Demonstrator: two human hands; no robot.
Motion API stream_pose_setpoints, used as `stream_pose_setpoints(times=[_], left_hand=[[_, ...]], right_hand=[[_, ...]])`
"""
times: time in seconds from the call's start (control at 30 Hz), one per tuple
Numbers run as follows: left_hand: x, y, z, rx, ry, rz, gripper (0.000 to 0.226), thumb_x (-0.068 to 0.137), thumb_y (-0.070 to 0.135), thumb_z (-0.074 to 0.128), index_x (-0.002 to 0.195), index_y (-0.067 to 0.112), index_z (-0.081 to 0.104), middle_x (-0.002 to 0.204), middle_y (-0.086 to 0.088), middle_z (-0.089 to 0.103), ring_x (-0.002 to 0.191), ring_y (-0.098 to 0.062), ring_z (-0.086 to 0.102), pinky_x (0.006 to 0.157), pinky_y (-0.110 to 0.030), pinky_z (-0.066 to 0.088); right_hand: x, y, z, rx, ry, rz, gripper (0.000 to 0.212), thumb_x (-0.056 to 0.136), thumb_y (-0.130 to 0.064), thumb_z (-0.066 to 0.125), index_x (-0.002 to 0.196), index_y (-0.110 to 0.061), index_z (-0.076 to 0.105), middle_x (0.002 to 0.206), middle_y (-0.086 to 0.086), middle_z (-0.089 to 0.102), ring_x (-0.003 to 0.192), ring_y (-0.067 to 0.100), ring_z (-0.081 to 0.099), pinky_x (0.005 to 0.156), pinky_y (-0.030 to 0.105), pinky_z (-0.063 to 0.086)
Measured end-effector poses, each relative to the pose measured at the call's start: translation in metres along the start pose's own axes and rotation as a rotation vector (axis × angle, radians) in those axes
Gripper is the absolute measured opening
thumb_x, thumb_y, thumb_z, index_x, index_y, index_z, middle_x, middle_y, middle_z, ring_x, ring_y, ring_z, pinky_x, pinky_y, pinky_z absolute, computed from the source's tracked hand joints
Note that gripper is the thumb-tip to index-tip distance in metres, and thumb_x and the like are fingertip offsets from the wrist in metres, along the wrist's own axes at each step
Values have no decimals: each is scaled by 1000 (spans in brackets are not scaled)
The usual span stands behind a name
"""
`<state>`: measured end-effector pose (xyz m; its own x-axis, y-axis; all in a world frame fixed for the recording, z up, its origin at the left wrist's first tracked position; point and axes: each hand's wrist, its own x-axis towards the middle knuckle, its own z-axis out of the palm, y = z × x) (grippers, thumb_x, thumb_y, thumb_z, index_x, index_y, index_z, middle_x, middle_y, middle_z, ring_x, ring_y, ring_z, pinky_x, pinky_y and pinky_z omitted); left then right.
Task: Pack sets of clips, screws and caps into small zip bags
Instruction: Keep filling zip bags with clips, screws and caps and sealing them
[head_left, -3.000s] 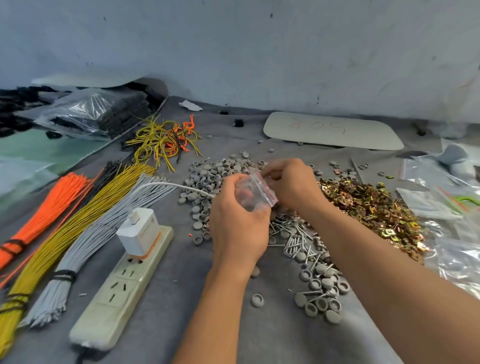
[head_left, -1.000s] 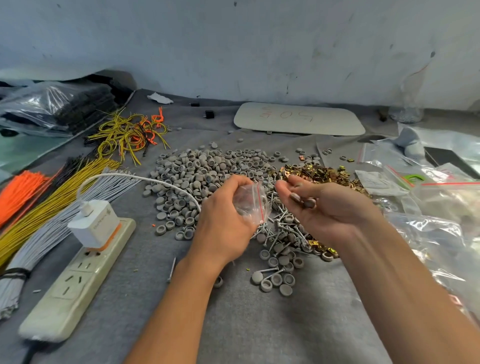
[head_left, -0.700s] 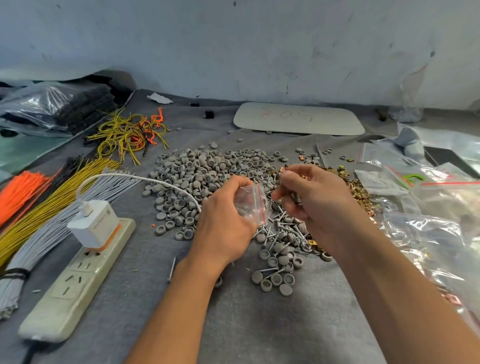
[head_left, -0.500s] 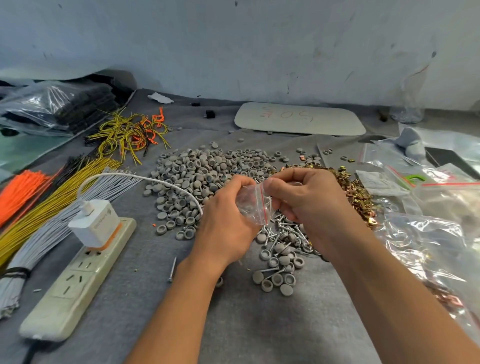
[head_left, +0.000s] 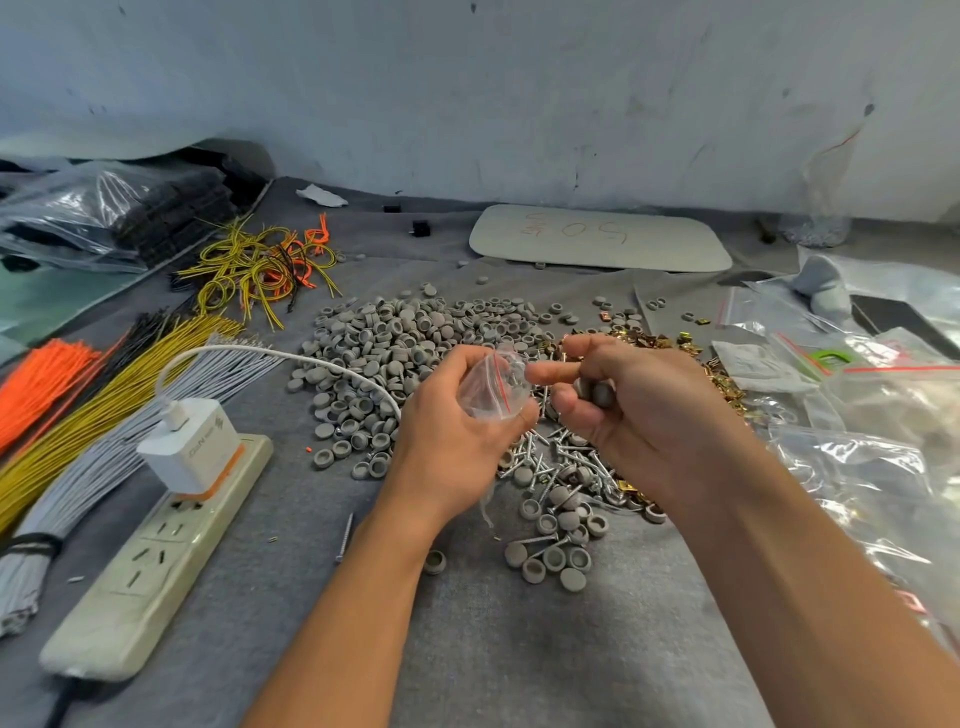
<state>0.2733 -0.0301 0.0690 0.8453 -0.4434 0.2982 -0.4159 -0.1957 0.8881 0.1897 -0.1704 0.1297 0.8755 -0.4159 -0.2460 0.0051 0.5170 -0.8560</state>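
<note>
My left hand (head_left: 457, 431) grips a small clear zip bag (head_left: 493, 387) with a red seal line, its mouth turned toward my right hand. My right hand (head_left: 623, 400) hovers just right of the bag, fingers curled around grey caps (head_left: 597, 392), index finger pointing at the bag mouth. Beneath both hands lies a heap of silver screws (head_left: 561, 462). A wide pile of grey caps (head_left: 410, 343) spreads behind my left hand. Gold clips (head_left: 654, 343) lie behind and to the right of my right hand.
A white power strip (head_left: 150, 561) with a charger (head_left: 189, 447) and its cable sits at the left, beside bundles of orange, yellow and grey wires (head_left: 93, 415). Clear plastic bags (head_left: 857, 467) crowd the right side. A flat grey plate (head_left: 597, 239) lies near the wall.
My right hand has drawn back from the bag mouth and turned palm-up, showing caps in its fingers. My left hand keeps holding the bag in the same place.
</note>
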Motion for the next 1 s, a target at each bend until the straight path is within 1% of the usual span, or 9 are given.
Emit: stream_pose_setpoints(times=[0.13, 0.3, 0.43, 0.53, 0.63, 0.7, 0.77, 0.87, 1.0], left_hand=[[0, 1, 0, 4, 9, -1, 33, 81, 39, 85, 105, 38, 62, 94, 15, 72, 83, 0, 69, 64, -16, 53], [-2, 2, 1, 61, 15, 1, 36, 81, 48, 85, 106, 40, 61, 92, 16, 73, 79, -2, 70, 67, -34, 61], [-3, 2, 0, 78, -6, 22, 39, 80, 42, 85, 109, 41, 60, 94, 18, 73, 81, 0, 70, 69, -36, 62], [-2, 1, 1, 55, -7, 22, 36, 82, 43, 85, 108, 38, 60, 93, 14, 73, 81, -5, 71, 69, -38, 61], [-1, 1, 2, 71, 17, 28, 35, 81, 41, 86, 106, 37, 61, 92, 15, 72, 80, -2, 70, 68, -26, 58], [-1, 0, 2, 89, 22, 32, 36, 80, 39, 86, 106, 37, 61, 91, 17, 72, 79, 0, 69, 65, -18, 54], [-1, 0, 2, 101, 26, 36, 36, 80, 40, 86, 106, 37, 61, 91, 19, 71, 79, 1, 68, 63, -15, 52], [-2, 0, 2, 133, 36, 43, 37, 80, 44, 87, 106, 38, 61, 90, 20, 71, 81, 4, 67, 61, -10, 47], [-3, 0, 3, 186, 31, 41, 37, 81, 42, 86, 107, 39, 60, 89, 18, 70, 80, 5, 65, 59, -7, 45]], right_hand=[[-2, 2, 3, -106, 29, -70, 3, 105, 0, 48, 104, -2, 49, 96, 26, 76, 47, 16, 50, 40, 20, 41], [-4, 5, 2, -583, 39, -360, 7, 92, -18, 76, 93, -11, 72, 64, 9, 71, 47, 15, 54, 43, 22, 42], [-6, 6, 6, -820, -23, -443, 11, 91, -30, 77, 87, -21, 83, 54, 4, 66, 42, 11, 48, 43, 21, 39], [-7, 4, 6, -592, 16, -343, 28, 100, -28, 65, 83, -12, 81, 55, 7, 62, 43, 13, 44, 40, 20, 37], [-3, -4, 2, -221, 101, -138, 19, 98, -1, 54, 96, 1, 73, 71, 11, 63, 52, 14, 49, 44, 19, 36], [0, -4, 0, 26, 76, -31, 31, 88, 17, 37, 100, 5, 63, 90, 19, 62, 66, 18, 54, 53, 22, 42], [0, -3, -2, 153, 61, 30, 39, 84, 24, 29, 101, 3, 58, 101, 24, 63, 76, 23, 58, 59, 24, 50], [0, -3, -3, 251, 39, 99, 30, 96, 20, 36, 109, 7, 59, 111, 27, 67, 80, 25, 69, 59, 23, 59], [1, -5, -5, 404, 28, 166, 21, 102, 10, 45, 121, 7, 54, 112, 29, 67, 56, 18, 66, 45, 18, 51]])
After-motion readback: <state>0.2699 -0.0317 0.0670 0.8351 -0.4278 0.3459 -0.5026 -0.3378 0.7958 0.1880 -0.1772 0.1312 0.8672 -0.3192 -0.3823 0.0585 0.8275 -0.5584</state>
